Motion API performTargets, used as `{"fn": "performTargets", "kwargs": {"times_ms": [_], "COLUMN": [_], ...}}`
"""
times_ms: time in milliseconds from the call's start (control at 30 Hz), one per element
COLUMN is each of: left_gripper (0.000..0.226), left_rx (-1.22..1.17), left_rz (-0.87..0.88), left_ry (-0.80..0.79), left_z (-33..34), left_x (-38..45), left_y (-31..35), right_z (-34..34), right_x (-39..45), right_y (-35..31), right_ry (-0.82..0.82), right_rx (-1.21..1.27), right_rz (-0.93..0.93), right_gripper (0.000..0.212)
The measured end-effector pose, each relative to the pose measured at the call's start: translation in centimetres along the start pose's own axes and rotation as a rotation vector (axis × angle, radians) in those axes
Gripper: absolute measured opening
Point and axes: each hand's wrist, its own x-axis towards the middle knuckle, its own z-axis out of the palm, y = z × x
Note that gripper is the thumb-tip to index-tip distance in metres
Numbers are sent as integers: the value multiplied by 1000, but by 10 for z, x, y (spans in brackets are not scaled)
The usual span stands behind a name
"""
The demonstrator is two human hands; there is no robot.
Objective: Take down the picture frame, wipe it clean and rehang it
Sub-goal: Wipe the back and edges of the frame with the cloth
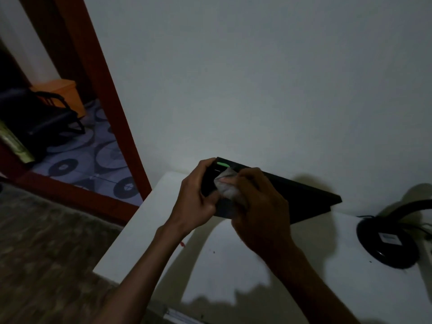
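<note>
The black picture frame [299,202] is off the wall and held low over the white table [233,260], tilted with its face up. My left hand [196,195] grips its near left end, fingers curled round the edge. My right hand [254,206] holds a crumpled pale cloth [225,185] and presses it on the frame's face near the left end, next to a small green mark on the picture. The room is dim and the middle of the frame is hidden behind my right hand.
A black round-based object with cables [388,239] sits on the table at the right. The plain white wall [257,90] rises behind. A red-brown door frame [112,108] stands at the left, with a black chair [39,118] and patterned floor beyond.
</note>
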Motion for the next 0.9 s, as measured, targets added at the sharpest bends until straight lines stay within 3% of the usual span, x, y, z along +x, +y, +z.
{"fn": "performTargets", "kwargs": {"times_ms": [167,333,433,500,700,900], "left_gripper": [57,53,47,45,51,51], "left_rx": [-35,9,-15,-15,31,12], "left_rz": [-98,-35,45,80,-11,-22], "left_ry": [31,32,19,24,-10,-31], "left_z": [-2,-9,-7,-7,-7,-6], "left_x": [0,4,4,3,1,5], "left_y": [-3,-3,-4,-9,-14,-14], "right_z": [-14,-8,1,6,2,3], "right_x": [0,25,39,38,20,23], "right_y": [24,-7,-32,-34,-6,-6], "right_ry": [89,231,77,10,117,187], "right_rx": [103,240,76,41,74,71], "right_rz": [185,65,-23,34,244,316], "right_gripper": [30,22,40,45,41,37]}}
